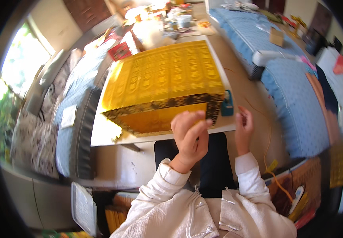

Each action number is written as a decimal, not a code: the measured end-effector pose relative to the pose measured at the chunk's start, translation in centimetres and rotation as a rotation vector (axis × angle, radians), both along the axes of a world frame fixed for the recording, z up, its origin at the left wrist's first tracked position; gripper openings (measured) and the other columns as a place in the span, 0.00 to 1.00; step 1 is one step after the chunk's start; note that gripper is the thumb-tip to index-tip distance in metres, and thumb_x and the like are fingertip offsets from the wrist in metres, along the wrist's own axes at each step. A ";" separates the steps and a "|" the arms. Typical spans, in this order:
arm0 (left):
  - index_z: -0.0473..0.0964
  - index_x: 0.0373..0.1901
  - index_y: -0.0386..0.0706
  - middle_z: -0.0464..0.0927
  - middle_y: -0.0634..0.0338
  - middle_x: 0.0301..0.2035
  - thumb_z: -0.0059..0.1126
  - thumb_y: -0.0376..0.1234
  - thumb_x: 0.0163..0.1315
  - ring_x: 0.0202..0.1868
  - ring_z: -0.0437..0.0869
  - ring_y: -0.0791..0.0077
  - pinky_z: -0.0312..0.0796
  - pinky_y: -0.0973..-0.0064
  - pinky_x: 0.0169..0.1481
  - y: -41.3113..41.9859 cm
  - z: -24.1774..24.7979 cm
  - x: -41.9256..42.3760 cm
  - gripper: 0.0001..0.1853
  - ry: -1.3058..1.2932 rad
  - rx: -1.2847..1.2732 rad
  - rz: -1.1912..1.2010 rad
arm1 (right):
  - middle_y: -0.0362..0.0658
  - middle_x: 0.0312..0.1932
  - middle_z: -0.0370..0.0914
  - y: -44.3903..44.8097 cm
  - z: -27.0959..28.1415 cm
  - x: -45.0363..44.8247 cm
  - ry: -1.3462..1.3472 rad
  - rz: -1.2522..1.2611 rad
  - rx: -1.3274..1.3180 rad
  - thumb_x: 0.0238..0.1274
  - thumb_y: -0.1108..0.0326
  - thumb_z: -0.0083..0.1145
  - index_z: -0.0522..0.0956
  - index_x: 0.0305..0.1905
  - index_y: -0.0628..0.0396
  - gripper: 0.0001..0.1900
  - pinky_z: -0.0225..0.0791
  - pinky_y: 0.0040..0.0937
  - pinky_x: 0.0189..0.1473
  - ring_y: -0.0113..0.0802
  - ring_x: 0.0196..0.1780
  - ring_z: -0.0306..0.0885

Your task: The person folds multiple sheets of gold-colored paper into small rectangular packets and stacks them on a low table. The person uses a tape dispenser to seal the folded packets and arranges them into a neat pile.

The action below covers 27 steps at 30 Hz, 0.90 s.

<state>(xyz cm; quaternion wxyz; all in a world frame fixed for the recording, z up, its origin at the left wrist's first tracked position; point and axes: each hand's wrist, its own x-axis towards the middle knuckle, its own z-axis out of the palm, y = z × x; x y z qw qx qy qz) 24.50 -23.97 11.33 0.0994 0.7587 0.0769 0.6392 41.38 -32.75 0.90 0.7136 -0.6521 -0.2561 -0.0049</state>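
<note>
A large box [165, 74] covered in shiny gold embossed sheeting stands before me. Black-and-gold patterned strip [171, 102] runs along its front top edge and down the near right corner. My left hand [190, 136] is raised with bent fingers in front of the box's near face, close to that corner. Whether it pinches anything small is unclear. Off the table's right edge, my right hand [244, 128] has its fingers partly curled; I cannot tell whether it holds something. A teal plastic object [227, 104] rests beside the box, nearest to my right hand.
The white table [106, 135] carries the box, with a red box [120, 51] behind it. Blue-covered seats [293, 104] stand to the right, another couch [67, 145] to the left. An orange cord [268, 142] trails over the floor. A white plastic lid [83, 208] is at lower left.
</note>
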 end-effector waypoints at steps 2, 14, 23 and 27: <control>0.80 0.43 0.42 0.82 0.55 0.47 0.60 0.16 0.53 0.48 0.80 0.57 0.70 0.62 0.58 0.1 -3.0 -3.4 0.18 -0.015 -0.056 0.061 | 0.38 0.38 0.77 -0.7 0.2 -0.9 -0.078 0.008 -0.054 0.75 0.68 0.59 0.80 0.59 0.57 0.13 0.69 0.24 0.43 0.24 0.39 0.72; 0.57 0.74 0.37 0.67 0.49 0.66 0.50 0.17 0.60 0.71 0.68 0.58 0.58 0.63 0.77 7.9 -14.3 -17.3 0.37 -0.120 -0.822 0.305 | 0.46 0.64 0.72 0.9 -4.9 -4.3 -0.400 0.078 -0.429 0.69 0.69 0.62 0.69 0.73 0.53 0.29 0.71 0.35 0.58 0.35 0.53 0.75; 0.55 0.76 0.36 0.64 0.43 0.71 0.46 0.15 0.55 0.78 0.62 0.53 0.53 0.66 0.80 10.8 -15.5 -17.1 0.42 -0.054 -0.972 0.047 | 0.52 0.59 0.80 2.0 -8.4 -2.3 -0.238 0.225 -0.559 0.69 0.72 0.61 0.65 0.75 0.56 0.32 0.71 0.35 0.61 0.40 0.55 0.78; 0.57 0.76 0.36 0.64 0.43 0.71 0.45 0.14 0.54 0.79 0.60 0.52 0.53 0.65 0.80 10.3 -15.5 -17.7 0.41 -0.057 -0.965 0.060 | 0.58 0.67 0.74 3.6 -8.1 -1.5 -0.087 0.318 -0.455 0.70 0.72 0.59 0.64 0.74 0.62 0.30 0.68 0.40 0.67 0.50 0.68 0.75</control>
